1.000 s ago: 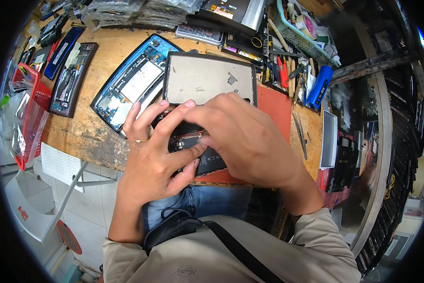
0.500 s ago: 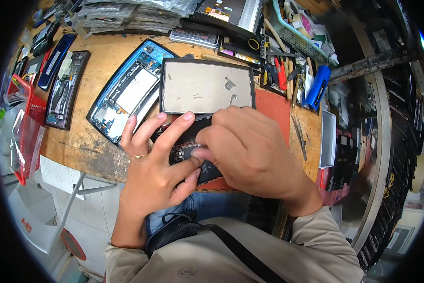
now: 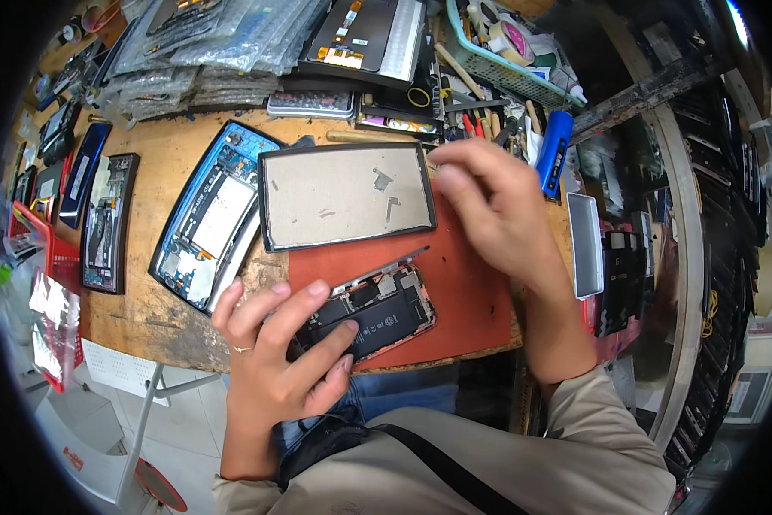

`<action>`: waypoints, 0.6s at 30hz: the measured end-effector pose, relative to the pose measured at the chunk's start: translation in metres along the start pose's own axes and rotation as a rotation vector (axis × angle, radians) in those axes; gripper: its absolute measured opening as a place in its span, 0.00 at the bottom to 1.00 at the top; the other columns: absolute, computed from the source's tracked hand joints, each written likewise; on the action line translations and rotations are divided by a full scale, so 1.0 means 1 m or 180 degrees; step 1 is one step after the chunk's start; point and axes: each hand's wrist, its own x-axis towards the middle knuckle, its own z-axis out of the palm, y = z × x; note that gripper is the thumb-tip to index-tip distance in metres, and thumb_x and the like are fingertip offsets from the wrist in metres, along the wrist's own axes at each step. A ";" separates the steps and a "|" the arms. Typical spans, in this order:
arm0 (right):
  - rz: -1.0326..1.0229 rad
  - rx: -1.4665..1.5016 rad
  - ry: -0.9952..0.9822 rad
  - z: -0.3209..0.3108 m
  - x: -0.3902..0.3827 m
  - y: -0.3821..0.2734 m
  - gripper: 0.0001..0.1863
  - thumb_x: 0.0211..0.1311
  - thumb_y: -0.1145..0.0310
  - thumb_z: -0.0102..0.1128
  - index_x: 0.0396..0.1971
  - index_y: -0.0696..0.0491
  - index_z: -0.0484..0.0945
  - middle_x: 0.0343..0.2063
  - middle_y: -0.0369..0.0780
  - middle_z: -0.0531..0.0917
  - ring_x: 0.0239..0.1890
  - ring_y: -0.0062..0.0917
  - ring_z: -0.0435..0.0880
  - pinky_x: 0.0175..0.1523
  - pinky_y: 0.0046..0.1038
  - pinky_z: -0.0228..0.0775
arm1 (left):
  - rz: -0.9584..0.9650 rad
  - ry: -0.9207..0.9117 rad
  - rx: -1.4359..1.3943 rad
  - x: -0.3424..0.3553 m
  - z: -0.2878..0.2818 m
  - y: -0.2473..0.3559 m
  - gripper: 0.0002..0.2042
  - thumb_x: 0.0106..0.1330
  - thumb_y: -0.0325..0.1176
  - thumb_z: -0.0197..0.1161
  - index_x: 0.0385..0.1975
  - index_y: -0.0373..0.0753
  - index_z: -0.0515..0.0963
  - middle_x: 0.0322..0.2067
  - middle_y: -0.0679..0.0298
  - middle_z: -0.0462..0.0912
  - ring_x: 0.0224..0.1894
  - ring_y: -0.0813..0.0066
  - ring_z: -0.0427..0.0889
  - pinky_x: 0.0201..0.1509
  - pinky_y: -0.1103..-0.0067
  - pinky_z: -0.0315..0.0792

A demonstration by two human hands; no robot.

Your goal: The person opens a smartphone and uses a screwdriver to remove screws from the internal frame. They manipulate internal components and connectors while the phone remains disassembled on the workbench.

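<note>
An opened black phone (image 3: 390, 316), its battery and internals exposed, lies at a tilt on the red mat (image 3: 476, 313), with a narrow raised panel along its upper side. My left hand (image 3: 279, 365) grips its left end, one finger lying across the battery. My right hand (image 3: 498, 219) is off the phone, loosely curled with thumb and index slightly apart, beside the right edge of a black-rimmed tray (image 3: 317, 189) holding small metal pieces (image 3: 382, 180). A larger opened blue-framed device (image 3: 218, 215) lies left of the tray.
Stacked bubble-wrapped items (image 3: 188, 69) stand at the back. Tools (image 3: 480, 120), a green basket (image 3: 541, 77), a blue cylinder (image 3: 556, 146) and a shallow container (image 3: 585, 245) sit right. Other opened phones (image 3: 104, 223) and a red basket (image 3: 64, 257) are left.
My right hand has left the phone and moved up and right to beside the tray, uncovering more of the phone. My left hand stays on it. The whole view has shifted, bench items appearing lower.
</note>
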 end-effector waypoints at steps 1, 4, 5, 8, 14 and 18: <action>-0.0358 -0.0346 -0.0202 0.006 0.006 0.013 0.06 0.71 0.73 0.63 0.41 0.60 0.85 0.31 0.47 0.84 0.33 0.38 0.87 0.43 0.35 0.77 | -0.0021 0.0081 -0.0086 -0.001 -0.001 0.000 0.12 0.53 0.42 0.70 0.38 0.54 0.92 0.61 0.64 0.80 0.63 0.56 0.72 0.74 0.55 0.58; -0.0033 -0.0248 -0.0735 0.017 0.024 0.019 0.09 0.67 0.70 0.68 0.38 0.61 0.85 0.35 0.50 0.86 0.38 0.45 0.88 0.47 0.41 0.78 | 0.0083 0.0452 -0.0319 0.003 0.006 -0.008 0.14 0.53 0.34 0.69 0.41 0.45 0.91 0.55 0.57 0.82 0.54 0.55 0.80 0.62 0.59 0.73; -0.0031 -0.0304 -0.0863 0.021 0.029 0.020 0.10 0.67 0.69 0.69 0.38 0.61 0.85 0.36 0.50 0.86 0.39 0.45 0.88 0.47 0.42 0.78 | 0.0066 0.0559 -0.0407 0.003 0.009 -0.009 0.15 0.53 0.32 0.69 0.41 0.43 0.90 0.55 0.55 0.82 0.53 0.54 0.81 0.59 0.59 0.75; 0.0082 -0.0673 -0.1169 0.027 0.043 0.017 0.11 0.65 0.69 0.72 0.38 0.63 0.83 0.32 0.48 0.87 0.36 0.38 0.88 0.43 0.39 0.77 | -0.0116 0.0742 -0.0491 0.007 0.008 -0.009 0.17 0.51 0.25 0.68 0.43 0.38 0.89 0.54 0.51 0.82 0.51 0.51 0.82 0.55 0.62 0.77; -0.0233 -0.0195 -0.1188 0.031 0.044 0.022 0.09 0.64 0.71 0.72 0.37 0.60 0.82 0.31 0.46 0.86 0.34 0.34 0.86 0.43 0.35 0.78 | -0.0818 0.0791 -0.0808 0.000 -0.001 -0.006 0.12 0.65 0.25 0.64 0.46 0.31 0.85 0.56 0.41 0.80 0.54 0.46 0.83 0.57 0.63 0.78; -0.0549 0.0081 -0.0157 0.013 0.031 0.025 0.09 0.64 0.78 0.68 0.43 0.58 0.83 0.32 0.35 0.84 0.34 0.20 0.82 0.40 0.26 0.76 | -0.1016 0.0947 -0.1375 0.003 0.004 -0.014 0.11 0.71 0.23 0.59 0.50 0.29 0.82 0.56 0.43 0.82 0.56 0.52 0.83 0.61 0.67 0.75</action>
